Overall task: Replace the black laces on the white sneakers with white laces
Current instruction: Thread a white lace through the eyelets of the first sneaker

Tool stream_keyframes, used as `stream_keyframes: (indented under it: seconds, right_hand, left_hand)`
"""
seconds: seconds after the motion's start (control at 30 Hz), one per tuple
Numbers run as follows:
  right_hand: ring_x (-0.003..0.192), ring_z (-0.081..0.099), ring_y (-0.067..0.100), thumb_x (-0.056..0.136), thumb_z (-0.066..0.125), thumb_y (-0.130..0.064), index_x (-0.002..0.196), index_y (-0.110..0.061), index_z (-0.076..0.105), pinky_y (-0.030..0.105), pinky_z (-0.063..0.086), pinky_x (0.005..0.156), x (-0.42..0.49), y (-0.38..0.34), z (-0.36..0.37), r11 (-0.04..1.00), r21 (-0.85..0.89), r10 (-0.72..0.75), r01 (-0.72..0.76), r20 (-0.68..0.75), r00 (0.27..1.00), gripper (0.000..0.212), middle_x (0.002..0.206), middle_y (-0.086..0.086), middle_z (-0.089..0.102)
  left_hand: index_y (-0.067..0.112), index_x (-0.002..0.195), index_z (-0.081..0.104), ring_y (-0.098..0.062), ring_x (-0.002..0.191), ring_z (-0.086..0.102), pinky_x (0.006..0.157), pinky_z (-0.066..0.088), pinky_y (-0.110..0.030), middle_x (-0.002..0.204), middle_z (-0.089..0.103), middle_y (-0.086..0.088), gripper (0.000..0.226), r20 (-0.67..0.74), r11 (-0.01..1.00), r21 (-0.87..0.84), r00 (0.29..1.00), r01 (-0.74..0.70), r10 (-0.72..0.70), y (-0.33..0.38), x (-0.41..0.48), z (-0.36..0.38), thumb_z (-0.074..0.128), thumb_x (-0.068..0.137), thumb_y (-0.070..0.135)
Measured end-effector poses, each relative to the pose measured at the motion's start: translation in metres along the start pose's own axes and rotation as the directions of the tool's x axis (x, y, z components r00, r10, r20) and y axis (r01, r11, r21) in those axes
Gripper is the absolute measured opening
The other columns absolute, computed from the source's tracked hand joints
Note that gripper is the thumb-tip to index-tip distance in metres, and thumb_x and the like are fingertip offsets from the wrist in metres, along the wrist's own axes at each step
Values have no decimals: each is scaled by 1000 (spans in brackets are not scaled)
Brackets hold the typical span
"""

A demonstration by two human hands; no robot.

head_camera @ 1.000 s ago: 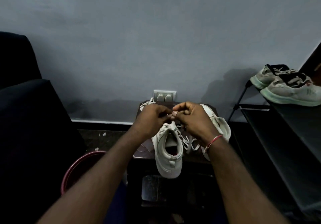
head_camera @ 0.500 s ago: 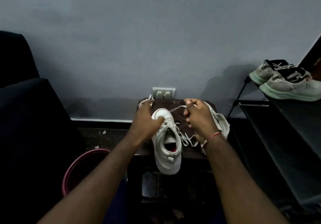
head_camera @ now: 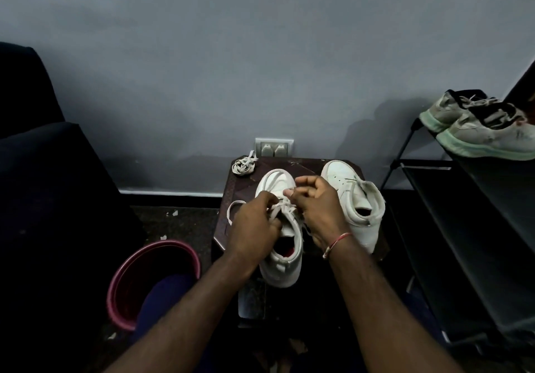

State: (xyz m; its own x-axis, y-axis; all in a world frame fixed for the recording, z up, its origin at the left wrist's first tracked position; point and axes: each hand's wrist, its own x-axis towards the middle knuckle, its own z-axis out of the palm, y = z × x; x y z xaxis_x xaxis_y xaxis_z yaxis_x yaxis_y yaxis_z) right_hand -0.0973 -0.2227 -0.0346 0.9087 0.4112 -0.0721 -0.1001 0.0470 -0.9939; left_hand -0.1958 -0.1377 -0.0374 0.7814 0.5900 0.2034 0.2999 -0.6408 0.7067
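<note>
Lacing of the left sneaker [head_camera: 280, 268], seen from behind the seated person. The shoe stands on a small dark table [head_camera: 240, 187], toe toward the far wall. The right sneaker [head_camera: 357, 199] stands just beside it on the right. I cannot tell whether that shoe's eyelets are bare.

Change: half a second ago the right hand [head_camera: 318, 209] was lifted toward the far edge, drawing a strand out taut, while the left hand [head_camera: 254, 225] steadied the toe. Both hands have now closed in again over the eyelet rows. The left hand's fingers are curled down on the white lace [head_camera: 285, 207] at the tongue. The right thumb and forefinger pinch a strand just above it. A slack loop of the same lace lies out to the left of the left hand.

Reading: one crossing seems to have been pulled through and tightened, and the next eyelet is probably being taken up. The lace is white and no black lace shows on this shoe, so it is likely partly relaced.

A coiled lace [head_camera: 244, 165], pale in colour, lies at the table's far left corner, presumably for the second shoe. Also present are a bucket [head_camera: 153, 280] near left and a shoe rack [head_camera: 463, 228] on the right bearing grey shoes [head_camera: 477, 129].
</note>
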Motion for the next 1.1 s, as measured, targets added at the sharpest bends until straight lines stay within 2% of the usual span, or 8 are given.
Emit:
stream_keyframes:
  seconds: [0.13,0.3,0.53,0.7,0.77,0.83,0.97,1.1]
  right_hand:
    - [55,61,13,82,70,6,105,-7,56,24,54,58,-7,2,1,995,98,-11,11,6,1000,30,77,6,66]
    - [76,67,15,78,67,16,101,-15,57,24,56,66,-12,4,-8,997,46,-57,58,-23,998,41,90,11,67]
    - [60,65,8,78,66,17,111,-10,54,20,54,56,-20,2,-17,996,86,-16,19,-29,999,45,75,8,66]
    - [57,64,4,78,67,16,110,-11,53,17,50,53,-23,-2,-18,999,20,-36,35,30,999,44,75,8,66]
    - [57,63,5,78,68,15,108,-12,54,17,51,54,-20,-4,-17,999,-30,-41,43,45,998,43,74,9,66]
    - [60,63,10,77,70,13,105,-15,54,21,52,57,-15,-3,-16,994,-98,-40,46,55,998,42,76,11,67]
    - [59,59,16,75,72,10,102,-13,56,26,49,56,-3,0,-14,979,-203,26,-16,48,999,39,73,13,64]
    - [49,56,12,73,63,18,100,-4,59,22,48,51,6,-2,-16,978,-151,158,-145,77,984,35,65,6,62]
  left_hand:
    - [22,91,53,-13,76,59,68,47,-34,81,62,8,24,-28,995,-84,998,-55,53,-4,-12,3,67,79,6]
    - [25,81,47,-12,75,58,67,48,-35,79,60,9,31,-72,986,-144,995,-82,72,-6,-11,8,67,75,2]
    - [12,74,50,-13,73,50,66,43,-31,79,52,5,28,-177,963,-151,965,-221,194,-11,-16,15,67,68,-10]
    - [10,70,55,-8,88,54,72,45,-19,98,60,0,28,-177,958,-135,957,-255,230,-8,-15,13,65,65,-16]
    - [12,74,60,-11,95,56,75,48,-30,109,60,0,24,-125,969,-37,964,-242,236,-6,-11,11,66,66,-10]
    - [18,84,64,-19,106,56,75,51,-37,121,58,2,17,-55,961,170,972,-217,229,1,-9,4,66,74,4]
    - [23,107,67,-20,112,48,70,43,-32,118,56,5,22,114,825,527,978,-206,172,17,-3,-8,54,91,32]
    - [12,107,62,-28,108,58,75,45,-36,115,61,-6,19,173,775,617,984,-139,39,29,-1,-1,50,93,17]
